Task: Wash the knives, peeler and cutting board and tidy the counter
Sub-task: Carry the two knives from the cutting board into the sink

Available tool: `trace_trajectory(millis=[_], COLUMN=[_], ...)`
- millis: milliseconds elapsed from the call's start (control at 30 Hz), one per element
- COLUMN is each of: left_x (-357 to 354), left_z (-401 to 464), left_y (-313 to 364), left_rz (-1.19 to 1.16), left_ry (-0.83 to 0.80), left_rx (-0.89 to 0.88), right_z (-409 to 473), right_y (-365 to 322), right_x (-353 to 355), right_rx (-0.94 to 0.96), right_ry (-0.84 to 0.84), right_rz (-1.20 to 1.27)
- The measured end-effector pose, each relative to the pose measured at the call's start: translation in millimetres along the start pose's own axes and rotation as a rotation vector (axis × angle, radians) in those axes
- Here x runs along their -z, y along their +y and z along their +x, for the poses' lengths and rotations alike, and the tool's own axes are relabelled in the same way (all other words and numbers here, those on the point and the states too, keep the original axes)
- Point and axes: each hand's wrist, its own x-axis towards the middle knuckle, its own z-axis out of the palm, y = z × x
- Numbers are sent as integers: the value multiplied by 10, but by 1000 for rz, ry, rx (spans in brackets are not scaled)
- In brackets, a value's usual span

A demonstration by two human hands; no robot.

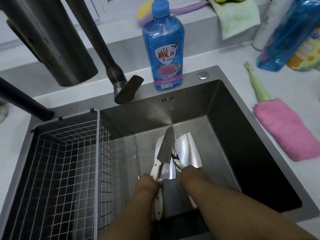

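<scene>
A big blue soap bottle (pixel 162 51) stands on the white counter (pixel 284 87) just behind the dark metal sink (pixel 230 108). A dark tap (pixel 119 80) leans over the sink's back edge. A wire basket (pixel 65 163) sits in the left side of the sink. To the right lies a pink cloth (pixel 284 130), with a green handle (pixel 258 84) sticking out from under it. A blue bag (pixel 287 35) rests at the far right. A yellow sponge (pixel 145 13) and a pale green cloth (pixel 237 18) sit on the ledge behind.
</scene>
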Motion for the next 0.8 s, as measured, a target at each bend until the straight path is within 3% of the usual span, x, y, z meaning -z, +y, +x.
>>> trace_trajectory(millis=[67,133,267,400,600,800], left_x=[18,34,80,160,452,863], left_z=[7,16,13,-76,-403,-866], left_y=[-15,-32,-49,-79,-63,-212], left_rz=[22,35,52,67,6,-479], left_ry=[9,3,-31,-28,67,94], left_rx=[0,1,-10,-23,-99,-264], right_z=[24,38,-37,-151,-323,-722], right_y=[3,-47,-186,-228,-298,-744], right_x=[6,39,79,179,306,521], right_rx=[79,80,0,21,41,127], right_ry=[-47,-49,-144,-236,57,246], right_rz=[-156,-162,58,63,321,774])
